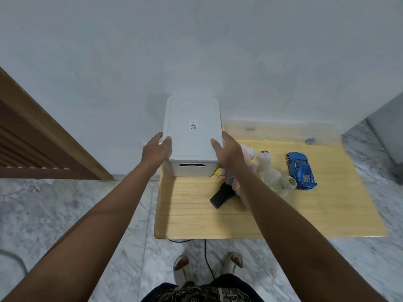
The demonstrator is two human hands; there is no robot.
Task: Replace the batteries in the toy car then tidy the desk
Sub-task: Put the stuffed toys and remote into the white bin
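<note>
The pale wooden desk top (283, 216) lies bare along its near edge and near-left part, giving open passage there. At the far left stands a white lidded plastic storage box (192, 136) against the wall, blocking that corner. Just right of it a cluster crowds the middle: a black rectangular remote (220, 198), a cream plush toy (271, 173) and, further right, a blue toy car (301, 171), with bare wood beyond it.

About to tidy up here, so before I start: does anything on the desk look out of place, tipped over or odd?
The blue toy car lies belly-up, its underside showing. The white plush toy sprawls on its side beside it, with a black remote loose nearby. Both hands, left hand and right hand, hold the lid of the white storage box, which sits straight.
</note>
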